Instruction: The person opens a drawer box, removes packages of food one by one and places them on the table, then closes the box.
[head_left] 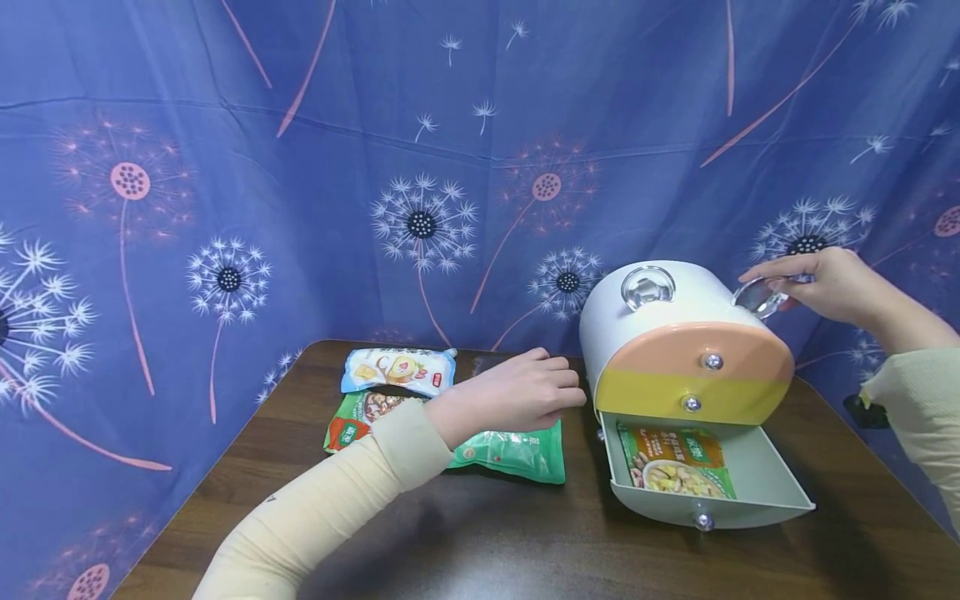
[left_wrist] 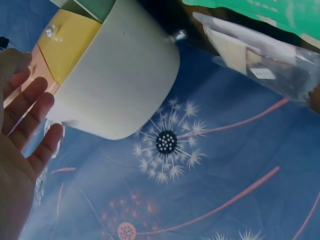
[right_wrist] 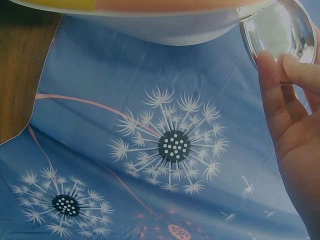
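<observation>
A white drum-shaped drawer box (head_left: 600,342) stands at the right of the table, with two round silver discs on top like ears. My right hand (head_left: 843,287) pinches the right silver disc (right_wrist: 275,32) between thumb and fingers. The left silver disc (head_left: 647,287) stands untouched. Below the orange and yellow drawer fronts, the pale green bottom drawer (head_left: 765,462) is pulled out, and a green and orange food packet (head_left: 682,462) lies in it. My left hand (head_left: 517,392), fingers loosely bent and holding nothing, hovers left of the box; the left wrist view shows the fingers apart.
Left of the box lie a white and blue packet (head_left: 397,372), a green and red packet (head_left: 347,423) and a green packet (head_left: 521,457), partly hidden by my left arm. Behind them is a clear plastic bag (left_wrist: 280,60). A blue dandelion-print cloth (head_left: 300,208) hangs behind the table.
</observation>
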